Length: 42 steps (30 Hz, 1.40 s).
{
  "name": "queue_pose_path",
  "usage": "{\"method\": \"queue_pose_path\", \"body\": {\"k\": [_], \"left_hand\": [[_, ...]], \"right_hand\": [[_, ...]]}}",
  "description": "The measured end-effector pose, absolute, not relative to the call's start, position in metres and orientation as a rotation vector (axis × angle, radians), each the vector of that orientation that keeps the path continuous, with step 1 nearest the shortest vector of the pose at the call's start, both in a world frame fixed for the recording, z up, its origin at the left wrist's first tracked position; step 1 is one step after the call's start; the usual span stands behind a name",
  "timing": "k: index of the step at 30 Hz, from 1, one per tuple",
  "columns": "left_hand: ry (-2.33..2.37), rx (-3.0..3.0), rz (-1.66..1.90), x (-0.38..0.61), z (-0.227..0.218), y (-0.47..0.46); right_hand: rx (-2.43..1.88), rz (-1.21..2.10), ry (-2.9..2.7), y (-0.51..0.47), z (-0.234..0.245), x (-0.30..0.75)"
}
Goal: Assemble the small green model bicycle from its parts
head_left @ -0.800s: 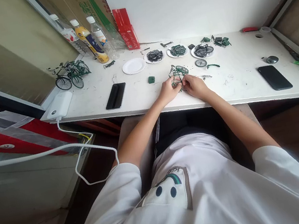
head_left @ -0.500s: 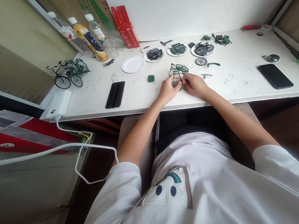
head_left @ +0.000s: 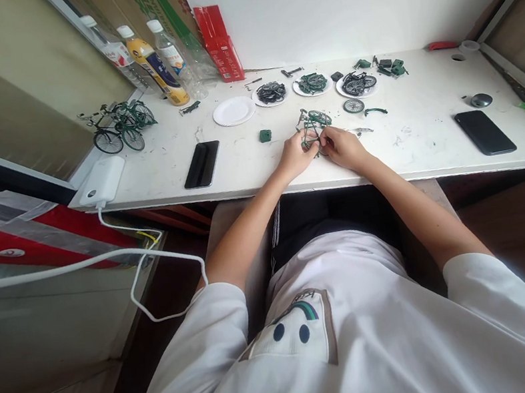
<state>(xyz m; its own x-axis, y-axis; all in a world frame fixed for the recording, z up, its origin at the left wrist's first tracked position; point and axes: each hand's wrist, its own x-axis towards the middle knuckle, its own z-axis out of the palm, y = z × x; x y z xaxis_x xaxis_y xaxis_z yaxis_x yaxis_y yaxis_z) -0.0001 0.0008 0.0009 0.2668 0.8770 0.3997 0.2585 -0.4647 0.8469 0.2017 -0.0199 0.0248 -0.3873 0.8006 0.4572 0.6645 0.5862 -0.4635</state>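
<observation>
A small green model bicycle (head_left: 318,117) is held between my hands near the table's front edge, one wheel pointing away from me. The fingers of my left hand (head_left: 296,155) are closed on its frame from the left. From the right, my right hand (head_left: 342,145) pinches at the bicycle's near end; my fingertips hide what exactly they grip. A loose wheel (head_left: 353,106) and a curved green mudguard-like piece (head_left: 375,111) lie just beyond my right hand. A small green block (head_left: 265,135) rests beyond my left hand.
Paper plates hold dark parts (head_left: 271,92), green frames (head_left: 312,83) and wheels (head_left: 358,82); another plate (head_left: 234,111) is bare. Phones lie at left (head_left: 203,165) and right (head_left: 485,132). Assembled model bicycles (head_left: 121,128), bottles (head_left: 159,72) and a power bank (head_left: 102,181) stand left.
My fingers have shifted very slightly at the model bicycle, which both hands still hold in the same place. The whole view has tilted a little.
</observation>
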Motion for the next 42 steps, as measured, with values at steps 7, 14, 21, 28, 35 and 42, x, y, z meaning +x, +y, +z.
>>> {"method": "queue_pose_path", "body": {"k": [7, 14, 21, 28, 35, 42], "left_hand": [[1.033, 1.884, 1.198, 0.0001, 0.0025, -0.0006], [1.028, 1.875, 1.201, 0.0001, 0.001, 0.0001], [1.031, 1.883, 1.208, -0.0001, 0.0006, 0.0002], [1.026, 1.883, 1.205, 0.0003, 0.0007, 0.0004], [1.026, 1.889, 1.205, 0.0005, 0.0022, -0.0002], [1.04, 1.894, 1.198, 0.0002, 0.0041, -0.0014]], "right_hand": [[-1.158, 0.287, -2.153, -0.0208, 0.0258, 0.2014], [-1.162, 0.301, -2.154, -0.0199, 0.0252, 0.2018], [-1.166, 0.293, -2.157, -0.0197, 0.0255, 0.2017], [-1.171, 0.299, -2.163, -0.0189, 0.0238, 0.2025], [-1.179, 0.281, -2.165, -0.0193, 0.0248, 0.2022], [-1.147, 0.296, -2.148, -0.0209, 0.0265, 0.2015]]}}
